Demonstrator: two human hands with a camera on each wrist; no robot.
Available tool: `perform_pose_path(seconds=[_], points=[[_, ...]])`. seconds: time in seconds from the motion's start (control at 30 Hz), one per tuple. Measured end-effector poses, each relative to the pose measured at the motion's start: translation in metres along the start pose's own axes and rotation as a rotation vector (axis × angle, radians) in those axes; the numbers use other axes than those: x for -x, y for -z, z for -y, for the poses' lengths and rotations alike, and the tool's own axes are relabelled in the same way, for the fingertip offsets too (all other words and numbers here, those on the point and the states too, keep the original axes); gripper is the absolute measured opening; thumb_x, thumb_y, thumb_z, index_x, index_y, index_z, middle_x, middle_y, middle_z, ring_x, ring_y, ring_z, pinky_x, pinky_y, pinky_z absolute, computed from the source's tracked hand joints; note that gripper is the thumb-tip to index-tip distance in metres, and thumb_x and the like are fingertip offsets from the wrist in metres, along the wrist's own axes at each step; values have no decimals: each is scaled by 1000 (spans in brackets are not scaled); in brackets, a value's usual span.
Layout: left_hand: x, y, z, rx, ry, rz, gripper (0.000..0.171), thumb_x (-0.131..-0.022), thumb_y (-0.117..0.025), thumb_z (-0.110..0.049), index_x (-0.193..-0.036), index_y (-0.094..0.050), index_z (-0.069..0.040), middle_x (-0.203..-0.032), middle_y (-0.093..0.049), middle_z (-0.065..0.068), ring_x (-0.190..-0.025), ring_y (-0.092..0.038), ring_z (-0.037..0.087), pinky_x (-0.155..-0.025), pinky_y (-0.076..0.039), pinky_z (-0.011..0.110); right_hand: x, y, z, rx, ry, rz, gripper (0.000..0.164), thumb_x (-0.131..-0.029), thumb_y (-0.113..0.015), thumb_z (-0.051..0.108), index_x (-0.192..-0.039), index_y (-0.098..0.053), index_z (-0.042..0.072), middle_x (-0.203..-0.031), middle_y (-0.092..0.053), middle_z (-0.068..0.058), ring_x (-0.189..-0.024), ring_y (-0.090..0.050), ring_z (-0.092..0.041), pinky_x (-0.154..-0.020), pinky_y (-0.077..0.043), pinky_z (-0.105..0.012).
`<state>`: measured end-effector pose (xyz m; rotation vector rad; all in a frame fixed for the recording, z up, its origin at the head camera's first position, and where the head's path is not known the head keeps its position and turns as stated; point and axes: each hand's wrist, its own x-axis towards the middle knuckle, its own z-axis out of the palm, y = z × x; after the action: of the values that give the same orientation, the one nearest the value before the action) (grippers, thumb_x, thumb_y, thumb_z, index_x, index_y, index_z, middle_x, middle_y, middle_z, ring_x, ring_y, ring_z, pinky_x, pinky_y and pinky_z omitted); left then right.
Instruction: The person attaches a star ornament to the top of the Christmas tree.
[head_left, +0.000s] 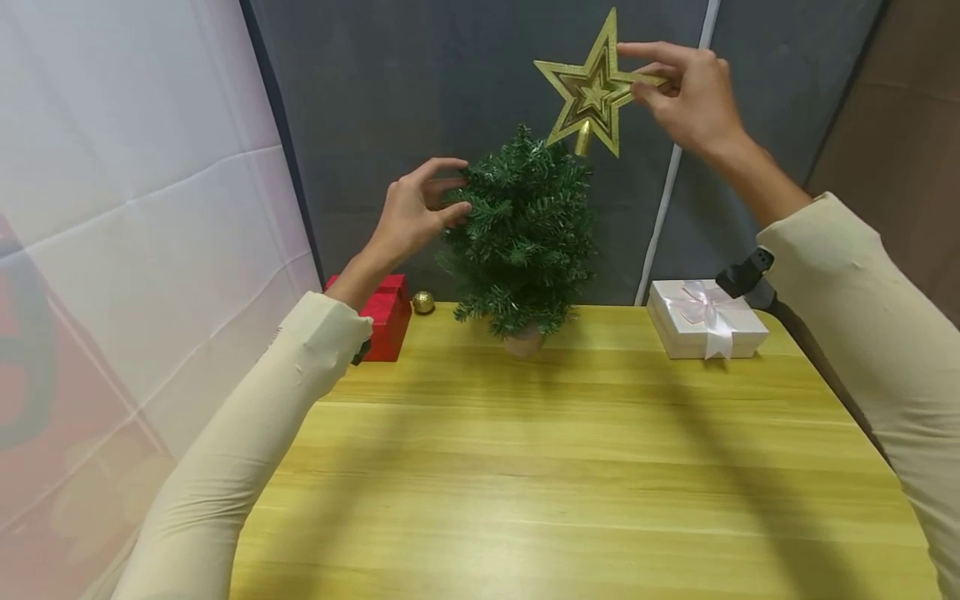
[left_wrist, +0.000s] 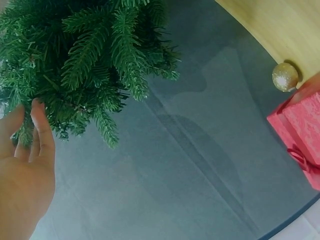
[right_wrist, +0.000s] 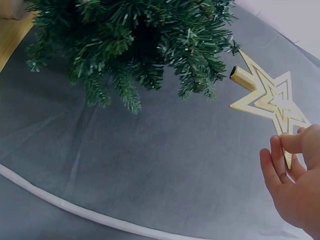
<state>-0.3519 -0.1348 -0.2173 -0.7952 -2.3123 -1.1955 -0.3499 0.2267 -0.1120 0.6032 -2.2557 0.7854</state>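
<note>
A small green Christmas tree (head_left: 517, 225) stands upright in its pot at the table's back edge. My right hand (head_left: 693, 96) pinches one point of a gold star tree topper (head_left: 595, 92) between thumb and fingers. The star is just above and right of the treetop, its hollow tube pointing down. In the right wrist view, the tube (right_wrist: 243, 78) has a dark open end, close to the branches. My left hand (head_left: 416, 204) is at the tree's upper left side, thumb and fingers apart, with a branch tip (left_wrist: 26, 120) between them.
On the wooden table (head_left: 510, 467), a red gift box (head_left: 390, 312) and a gold ball ornament (head_left: 423, 302) lie left of the tree. A white gift box (head_left: 705, 325) with a ribbon bow sits at the back right. Grey cloth (head_left: 390, 83) hangs behind.
</note>
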Motion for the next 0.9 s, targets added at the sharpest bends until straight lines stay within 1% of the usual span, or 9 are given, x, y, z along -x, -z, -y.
perform_pose_path(seconds=[0.2,0.5,0.7,0.8,0.9], points=[[2,0,-1,13,18,7,55,-94,-79,-13,-145,-59,-19,-137,-68,8,-89,-78,18,-79,-62,31,-9,-6,6,-23,28,-14,41,-108,-58,15,-146,-63,28,-126,-72,-17,-76,-55,16,-71,-40,-17],[3,1,-3,-21,6,6,54,-94,-79,-15,-145,-60,-21,-136,-69,6,-86,-77,16,-77,-62,32,-22,-21,17,-61,80,-42,39,-108,-57,12,-144,-65,24,-123,-74,-17,-77,-56,15,-71,-41,-16],[5,-1,-4,-7,0,5,54,-94,-78,-12,-144,-60,-19,-136,-69,8,-88,-78,17,-77,-63,31,-31,-30,24,-72,101,-51,39,-108,-56,11,-144,-64,24,-123,-74,-16,-78,-56,14,-70,-40,-16],[5,-4,-5,2,-14,6,54,-94,-78,-11,-144,-60,-16,-136,-69,9,-87,-78,18,-76,-62,31,-33,-31,27,-75,103,-66,39,-108,-56,11,-144,-65,24,-122,-74,-15,-78,-55,15,-72,-42,-16],[5,-6,-5,-5,-22,10,54,-94,-78,-11,-144,-60,-15,-135,-69,9,-86,-78,17,-74,-62,31,-34,-33,28,-81,82,-77,39,-108,-56,12,-144,-65,25,-124,-74,-14,-80,-57,12,-74,-45,-16]])
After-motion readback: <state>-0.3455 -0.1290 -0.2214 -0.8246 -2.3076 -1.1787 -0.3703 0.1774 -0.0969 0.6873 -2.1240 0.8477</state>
